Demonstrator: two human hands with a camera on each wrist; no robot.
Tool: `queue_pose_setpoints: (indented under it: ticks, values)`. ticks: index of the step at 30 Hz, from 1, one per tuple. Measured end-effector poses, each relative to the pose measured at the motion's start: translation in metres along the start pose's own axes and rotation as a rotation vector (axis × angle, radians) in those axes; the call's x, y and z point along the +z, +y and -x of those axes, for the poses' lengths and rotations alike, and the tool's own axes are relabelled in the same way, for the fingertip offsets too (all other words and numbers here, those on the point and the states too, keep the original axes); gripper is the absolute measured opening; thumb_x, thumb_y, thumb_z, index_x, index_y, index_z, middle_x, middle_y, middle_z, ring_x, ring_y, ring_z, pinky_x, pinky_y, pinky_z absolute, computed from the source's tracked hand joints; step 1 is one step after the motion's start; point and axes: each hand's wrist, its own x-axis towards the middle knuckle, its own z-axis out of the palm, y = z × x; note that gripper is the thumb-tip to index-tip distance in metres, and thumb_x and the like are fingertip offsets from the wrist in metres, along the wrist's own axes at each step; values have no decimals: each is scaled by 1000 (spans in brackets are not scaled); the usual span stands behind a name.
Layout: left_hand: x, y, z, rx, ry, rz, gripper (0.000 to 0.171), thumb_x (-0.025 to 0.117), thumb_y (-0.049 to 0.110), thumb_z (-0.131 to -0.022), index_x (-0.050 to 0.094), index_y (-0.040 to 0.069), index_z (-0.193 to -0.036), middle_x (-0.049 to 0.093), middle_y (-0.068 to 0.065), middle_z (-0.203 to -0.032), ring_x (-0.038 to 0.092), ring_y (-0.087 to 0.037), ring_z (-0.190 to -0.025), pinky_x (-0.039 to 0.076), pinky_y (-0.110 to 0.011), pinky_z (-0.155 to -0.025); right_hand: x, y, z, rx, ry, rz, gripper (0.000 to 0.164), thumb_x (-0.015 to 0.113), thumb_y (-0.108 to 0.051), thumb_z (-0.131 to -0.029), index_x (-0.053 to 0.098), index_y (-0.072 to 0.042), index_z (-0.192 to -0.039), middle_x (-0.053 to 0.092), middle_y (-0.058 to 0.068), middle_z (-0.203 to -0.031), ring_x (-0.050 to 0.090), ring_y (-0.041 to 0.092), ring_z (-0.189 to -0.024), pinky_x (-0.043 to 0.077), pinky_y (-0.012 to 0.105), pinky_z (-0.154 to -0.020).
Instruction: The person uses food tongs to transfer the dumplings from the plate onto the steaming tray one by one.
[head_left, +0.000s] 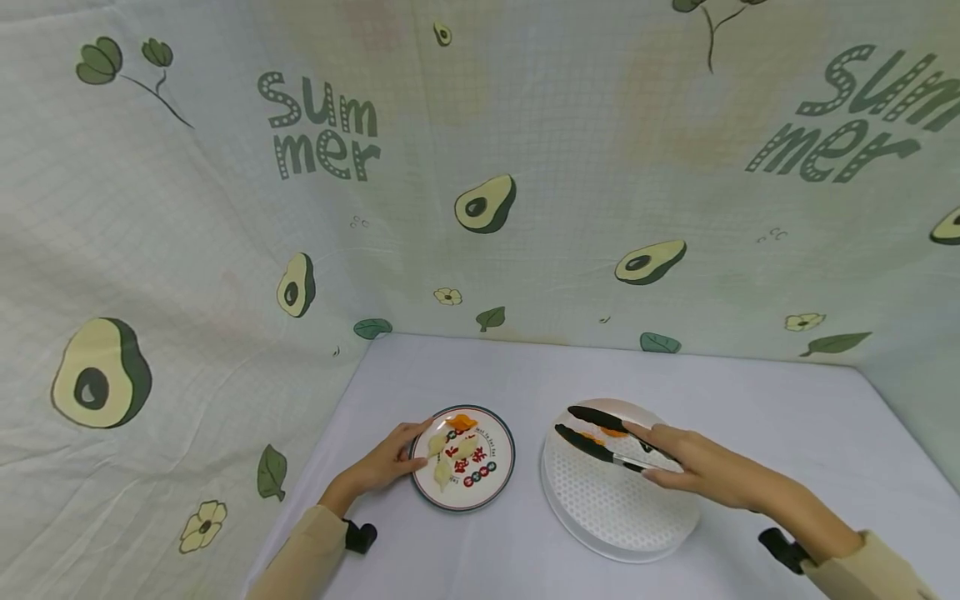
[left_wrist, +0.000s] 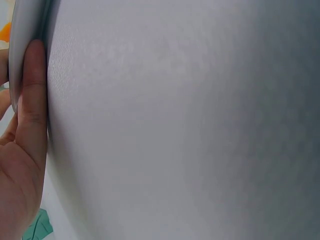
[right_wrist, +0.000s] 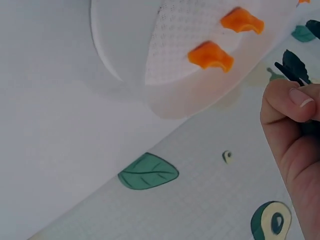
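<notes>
My left hand [head_left: 381, 462] grips the left rim of a round plate [head_left: 491, 490] with a dark-edged rim and red print. In the left wrist view, a finger [left_wrist: 34, 107] lies along the plate's underside. Several pale dumplings [head_left: 467, 448] and an orange dumpling [head_left: 462, 422] lie on that plate. My right hand [head_left: 693, 462] holds tongs [head_left: 583, 442] with black tips, their arms spread over a round white steamer tray [head_left: 611, 512]. Orange dumplings [right_wrist: 211, 56] sit on the tray's dotted surface, partly hidden by the tongs in the head view.
Both the plate and the tray stand on a white table [head_left: 517, 375], the tray to the right. A cloth [head_left: 555, 167] printed with avocados and leaves hangs behind the table and along its left side. Each wrist wears a black camera strap [head_left: 360, 537].
</notes>
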Motion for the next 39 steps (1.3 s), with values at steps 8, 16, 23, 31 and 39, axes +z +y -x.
queue_pose_setpoints:
  ticks: [8, 16, 23, 31, 39]
  values:
    - [-1, -4, -2, 2, -7, 15, 71, 67, 22, -97, 31, 15, -158, 41, -14, -132, 41, -16, -78, 36, -25, -66, 0, -12, -21, -7, -46, 6, 62, 56, -35, -103, 37, -4, -153, 55, 1, -132, 54, 19, -116, 49, 42, -91]
    - [-2, -3, -3, 6, -4, 0, 70, 67, 23, -97, 32, 16, -158, 40, -15, -136, 41, -16, -78, 36, -26, -67, 3, -22, -49, -48, -82, 5, 62, 58, -35, -102, 38, -7, -153, 49, 10, -146, 48, 36, -130, 43, 56, -97]
    - [-1, -3, -3, 13, -20, -3, 70, 66, 22, -98, 31, 13, -158, 39, -15, -138, 41, -15, -79, 37, -25, -68, 7, -26, -73, -98, -123, 65, 67, 66, -32, -97, 39, -9, -153, 55, 4, -138, 51, 24, -124, 45, 47, -98]
    - [-2, -1, -1, 14, -12, -15, 68, 66, 21, -98, 33, 12, -157, 39, -16, -140, 42, -16, -80, 37, -26, -69, 15, -33, -98, -104, -188, 87, 65, 68, -28, -96, 42, -8, -152, 57, 15, -136, 54, 32, -123, 45, 49, -99]
    - [-2, -1, 1, 6, -15, -6, 68, 66, 20, -98, 32, 13, -157, 39, -16, -141, 42, -15, -79, 37, -26, -69, 30, -38, -121, -102, -245, 113, 64, 70, -26, -95, 44, -7, -151, 54, 20, -139, 58, 33, -121, 47, 47, -97]
